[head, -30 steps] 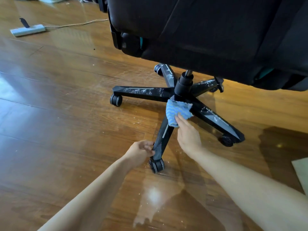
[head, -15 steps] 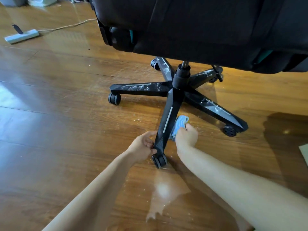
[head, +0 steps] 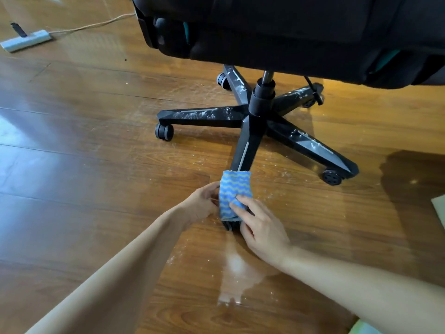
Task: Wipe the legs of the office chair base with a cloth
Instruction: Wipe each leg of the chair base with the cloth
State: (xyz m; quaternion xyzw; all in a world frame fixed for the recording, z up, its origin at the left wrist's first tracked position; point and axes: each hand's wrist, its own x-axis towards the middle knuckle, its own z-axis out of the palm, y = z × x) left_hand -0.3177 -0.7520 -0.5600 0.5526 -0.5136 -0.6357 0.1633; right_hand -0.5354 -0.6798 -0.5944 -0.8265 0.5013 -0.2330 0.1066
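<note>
The black five-legged chair base stands on the wooden floor under the black seat. White dust streaks cover the left leg, the back legs and the right leg. The near leg looks dust-free. A blue wavy-striped cloth is draped over the outer end of the near leg, above its caster. My right hand presses the cloth with its fingers. My left hand grips the left side of that leg end, touching the cloth's edge.
A white power strip with a cord lies at the far left. White crumbs are scattered on the floor around the base. A pale mat edge shows at the right, and a greenish corner at the bottom right.
The cloth went from the hub down along the near leg to its outer end, where it now lies draped over the top. My left hand kept hold of the leg end.
</note>
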